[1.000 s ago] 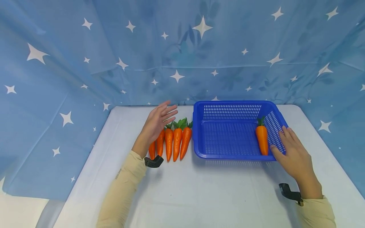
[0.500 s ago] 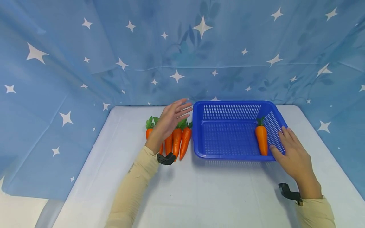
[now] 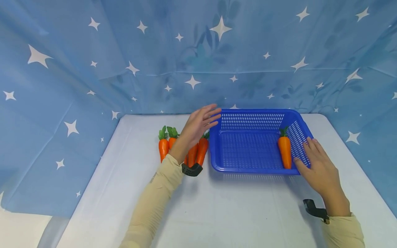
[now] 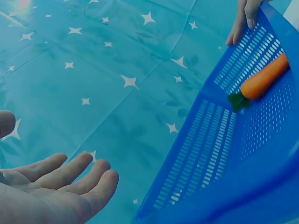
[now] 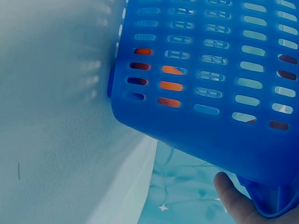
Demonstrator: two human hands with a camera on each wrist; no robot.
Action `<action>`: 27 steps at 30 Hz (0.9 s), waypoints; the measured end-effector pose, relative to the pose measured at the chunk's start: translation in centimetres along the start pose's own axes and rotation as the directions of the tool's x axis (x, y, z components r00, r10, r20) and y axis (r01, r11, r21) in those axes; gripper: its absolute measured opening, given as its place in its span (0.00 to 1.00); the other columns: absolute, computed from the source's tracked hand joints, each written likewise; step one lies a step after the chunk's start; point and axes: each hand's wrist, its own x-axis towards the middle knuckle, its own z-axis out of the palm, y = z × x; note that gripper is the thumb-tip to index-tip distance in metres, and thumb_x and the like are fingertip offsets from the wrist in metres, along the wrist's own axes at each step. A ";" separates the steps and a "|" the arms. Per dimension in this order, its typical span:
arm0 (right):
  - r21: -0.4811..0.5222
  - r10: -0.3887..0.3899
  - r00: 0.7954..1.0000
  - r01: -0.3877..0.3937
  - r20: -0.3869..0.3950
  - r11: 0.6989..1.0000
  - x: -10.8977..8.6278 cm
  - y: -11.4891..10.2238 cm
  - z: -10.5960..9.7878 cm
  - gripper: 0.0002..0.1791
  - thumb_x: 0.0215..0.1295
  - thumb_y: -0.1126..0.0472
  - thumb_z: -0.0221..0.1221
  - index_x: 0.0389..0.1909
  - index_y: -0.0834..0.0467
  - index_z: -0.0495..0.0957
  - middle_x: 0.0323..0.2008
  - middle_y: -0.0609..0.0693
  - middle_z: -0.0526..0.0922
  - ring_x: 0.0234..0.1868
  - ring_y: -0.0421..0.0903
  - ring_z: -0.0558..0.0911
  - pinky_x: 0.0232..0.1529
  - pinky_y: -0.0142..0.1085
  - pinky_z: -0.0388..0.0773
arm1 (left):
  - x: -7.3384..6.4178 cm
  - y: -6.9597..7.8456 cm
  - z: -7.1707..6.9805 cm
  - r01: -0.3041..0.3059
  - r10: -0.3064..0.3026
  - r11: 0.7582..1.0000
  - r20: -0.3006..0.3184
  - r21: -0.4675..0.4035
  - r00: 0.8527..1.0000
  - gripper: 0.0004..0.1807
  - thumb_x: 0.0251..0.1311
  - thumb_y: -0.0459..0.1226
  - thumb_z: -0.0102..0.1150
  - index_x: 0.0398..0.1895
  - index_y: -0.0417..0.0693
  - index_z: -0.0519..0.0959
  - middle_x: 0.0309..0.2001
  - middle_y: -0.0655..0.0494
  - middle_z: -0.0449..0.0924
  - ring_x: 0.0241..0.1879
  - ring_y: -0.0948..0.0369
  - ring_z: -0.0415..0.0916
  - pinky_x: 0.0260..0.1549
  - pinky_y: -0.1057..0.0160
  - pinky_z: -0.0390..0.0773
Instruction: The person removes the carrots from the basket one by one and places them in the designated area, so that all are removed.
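A blue plastic basket (image 3: 248, 170) stands on the table, seen from above in the head view and from outside in the right wrist view. One carrot (image 3: 285, 151) lies inside along its right wall. My right hand (image 3: 321, 168) holds the basket's right rim, its fingers over the edge and its thumb near the front corner. Straight-fingered and holding nothing, my left hand (image 3: 198, 124) hovers by the basket's left rim, palm toward the basket. Below that hand and forearm is a row of carrots (image 3: 163, 148) with green tops, partly hidden.
A white cloth covers the table (image 3: 229, 210). Behind and beside it hangs a blue curtain (image 3: 155, 51) with white stars. Each wrist carries a black camera mount (image 3: 192, 169).
My left hand has moved right, from over the carrot row to the basket's left rim, uncovering the leftmost carrots. The right hand and basket have stayed put.
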 end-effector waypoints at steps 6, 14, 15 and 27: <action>0.000 0.002 1.000 -0.002 0.000 1.000 0.0 0.0 0.0 0.43 0.80 0.48 0.49 0.82 0.72 0.50 0.83 0.70 0.47 0.85 0.63 0.40 0.72 0.77 0.46 | 0.8 -0.5 1.2 0.019 -0.018 1.000 0.022 -0.018 1.000 0.31 0.85 0.46 0.48 0.81 0.37 0.65 0.74 0.40 0.73 0.75 0.43 0.69 0.73 0.50 0.70; 0.000 0.007 1.000 -0.007 0.002 1.000 0.0 -0.2 0.0 0.43 0.80 0.47 0.49 0.82 0.72 0.50 0.83 0.70 0.48 0.85 0.63 0.40 0.73 0.76 0.45 | 1.4 -1.4 2.0 0.030 -0.029 0.999 0.038 -0.016 0.999 0.31 0.86 0.47 0.47 0.81 0.36 0.64 0.75 0.37 0.71 0.75 0.42 0.68 0.74 0.47 0.70; -0.001 0.007 1.000 -0.007 0.002 1.000 0.0 -0.2 0.0 0.43 0.80 0.47 0.49 0.82 0.72 0.50 0.83 0.70 0.48 0.85 0.63 0.40 0.73 0.77 0.46 | 1.5 -1.5 2.1 0.032 -0.032 0.999 0.042 -0.011 0.999 0.31 0.85 0.47 0.47 0.81 0.36 0.65 0.75 0.37 0.70 0.75 0.42 0.68 0.73 0.48 0.70; 0.003 0.003 1.000 -0.003 0.005 1.000 0.0 -0.2 -0.1 0.44 0.80 0.47 0.49 0.83 0.70 0.47 0.83 0.70 0.46 0.85 0.63 0.39 0.73 0.76 0.45 | 2.2 -2.3 3.6 0.062 -0.062 0.998 0.068 -0.009 0.996 0.31 0.86 0.46 0.47 0.82 0.39 0.64 0.74 0.40 0.72 0.75 0.43 0.68 0.73 0.48 0.70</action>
